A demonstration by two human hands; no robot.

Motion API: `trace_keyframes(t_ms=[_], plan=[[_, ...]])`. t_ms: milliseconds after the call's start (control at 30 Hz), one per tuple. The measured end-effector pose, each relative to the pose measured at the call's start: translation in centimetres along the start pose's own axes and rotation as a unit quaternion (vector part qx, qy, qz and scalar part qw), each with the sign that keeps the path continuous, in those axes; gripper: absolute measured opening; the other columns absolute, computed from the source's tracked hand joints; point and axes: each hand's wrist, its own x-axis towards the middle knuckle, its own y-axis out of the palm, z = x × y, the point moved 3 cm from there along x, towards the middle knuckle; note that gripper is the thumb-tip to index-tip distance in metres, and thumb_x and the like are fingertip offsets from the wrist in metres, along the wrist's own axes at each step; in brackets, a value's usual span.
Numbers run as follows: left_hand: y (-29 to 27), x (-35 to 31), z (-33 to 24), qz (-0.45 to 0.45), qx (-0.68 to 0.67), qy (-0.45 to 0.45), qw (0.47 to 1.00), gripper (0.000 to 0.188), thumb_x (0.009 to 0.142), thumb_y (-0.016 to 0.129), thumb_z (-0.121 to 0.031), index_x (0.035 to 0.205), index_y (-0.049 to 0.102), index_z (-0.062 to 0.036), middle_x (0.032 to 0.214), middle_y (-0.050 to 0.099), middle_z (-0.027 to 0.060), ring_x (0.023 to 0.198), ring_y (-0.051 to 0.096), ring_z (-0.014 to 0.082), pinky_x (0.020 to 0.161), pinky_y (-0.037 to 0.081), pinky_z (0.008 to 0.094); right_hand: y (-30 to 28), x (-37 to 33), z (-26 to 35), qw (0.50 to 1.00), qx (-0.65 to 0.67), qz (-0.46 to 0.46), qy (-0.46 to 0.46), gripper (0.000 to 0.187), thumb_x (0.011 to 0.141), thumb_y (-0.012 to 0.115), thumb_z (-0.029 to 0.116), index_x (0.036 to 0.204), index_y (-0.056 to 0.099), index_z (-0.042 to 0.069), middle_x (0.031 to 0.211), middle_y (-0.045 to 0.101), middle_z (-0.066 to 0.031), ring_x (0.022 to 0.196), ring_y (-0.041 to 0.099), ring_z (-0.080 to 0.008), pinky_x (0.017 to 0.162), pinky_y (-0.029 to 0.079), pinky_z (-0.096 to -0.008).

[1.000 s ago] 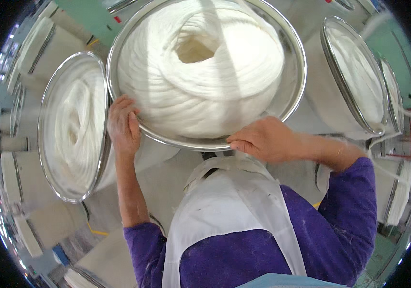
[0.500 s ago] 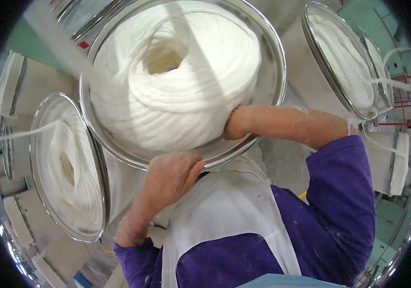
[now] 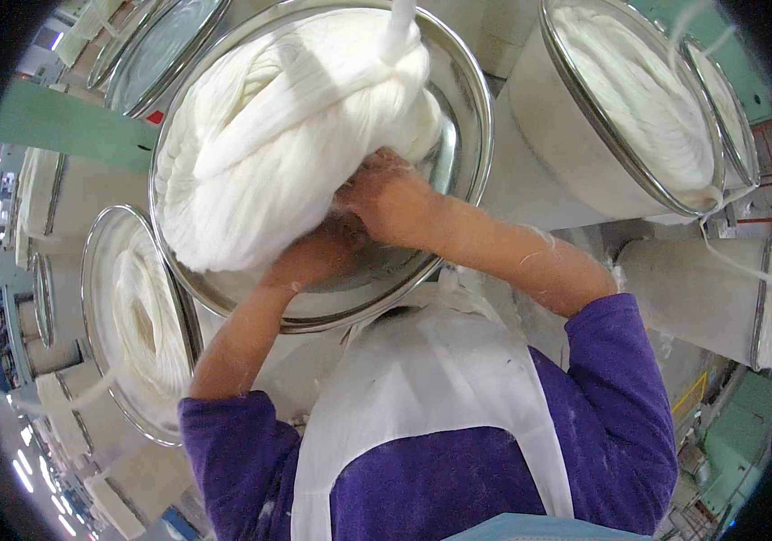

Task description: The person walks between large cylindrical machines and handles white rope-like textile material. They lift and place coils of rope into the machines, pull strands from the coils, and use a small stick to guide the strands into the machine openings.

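Observation:
A thick coil of white cotton sliver [image 3: 260, 171] sits bunched and tilted toward the far left in a round can with a shiny metal rim [image 3: 487, 117]. My right hand [image 3: 390, 200] reaches inside the rim and presses against the coil's near right side, its fingers curled in at the fibre. Just below and left of it, my left hand [image 3: 325, 248] is tucked under the coil's near edge. Shadow and the fibre hide most of the left fingers. One strand of sliver [image 3: 398, 32] rises from the coil at the top.
Another sliver can [image 3: 138, 316] stands close on the left. To the right are a large full can [image 3: 629, 108] and a can lower down [image 3: 693, 293], with strands trailing. A green beam [image 3: 75, 126] crosses at the upper left.
My left hand has moved from the near rim into the can, beside the right hand, which has shifted left. The coil is now bunched and tilted, its centre hole no longer showing.

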Motion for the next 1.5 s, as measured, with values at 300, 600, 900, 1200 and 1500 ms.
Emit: trace_keyframes(t_ms=[300, 600, 900, 1200, 1500], plan=[[-4.5, -1.6, 0.2, -0.062, 0.251, -0.095, 0.961, 0.022, 0.087, 0.053, -0.014, 0.098, 0.068, -0.0036, 0.092, 0.068, 0.0111, 0.073, 0.069, 0.0299, 0.061, 0.058, 0.0384, -10.4, -1.8, -8.7, 0.947, 0.283, 0.0, 0.152, 0.03, 0.086, 0.064, 0.027, 0.112, 0.068, 0.011, 0.096, 0.071, -0.0103, 0.085, 0.068, -0.0263, 0.08, 0.053, -0.0374], [-5.0, -1.4, 1.0, -0.055, 0.063, -0.159, 0.984, 0.029, 0.092, 0.047, -0.024, 0.11, 0.066, -0.0115, 0.104, 0.068, 0.0143, 0.093, 0.067, 0.0331, 0.081, 0.053, 0.0433, -4.8, -1.9, -4.8, 0.919, 0.201, 0.339, 0.022, 0.039, 0.085, 0.066, 0.035, 0.116, 0.065, 0.011, 0.106, 0.068, -0.0132, 0.097, 0.064, -0.0288, 0.085, 0.05, -0.039], [-6.9, -2.6, 0.5, 0.074, -0.203, -0.116, 0.969, 0.025, 0.091, 0.048, -0.022, 0.101, 0.066, -0.0071, 0.088, 0.067, 0.0085, 0.079, 0.064, 0.0236, 0.08, 0.05, 0.0343, -3.3, 4.5, -5.4, 0.924, 0.151, 0.346, 0.065, 0.04, 0.083, 0.067, 0.029, 0.12, 0.065, 0.015, 0.115, 0.066, -0.0089, 0.108, 0.061, -0.0248, 0.094, 0.047, -0.0354], [-8.1, -3.1, 0.1, 0.011, -0.297, -0.225, 0.928, 0.034, 0.096, 0.052, -0.033, 0.101, 0.065, -0.002, 0.09, 0.067, 0.008, 0.082, 0.063, 0.0189, 0.084, 0.048, 0.031, -4.1, 4.9, -6.2, 0.916, 0.218, 0.331, 0.059, 0.033, 0.083, 0.068, 0.026, 0.113, 0.069, 0.012, 0.112, 0.068, -0.0074, 0.106, 0.062, -0.0226, 0.093, 0.046, -0.0329], [-6.2, -2.8, 0.7, 0.052, -0.074, -0.167, 0.982, 0.042, 0.097, 0.045, -0.044, 0.117, 0.066, -0.0139, 0.118, 0.065, 0.0107, 0.114, 0.057, 0.0293, 0.103, 0.039, 0.0378, -10.8, -5.6, -9.7, 0.985, 0.001, 0.17, -0.009, 0.049, 0.072, 0.077, 0.043, 0.11, 0.067, 0.014, 0.112, 0.065, -0.0058, 0.123, 0.052, -0.0267, 0.11, 0.031, -0.0468]])
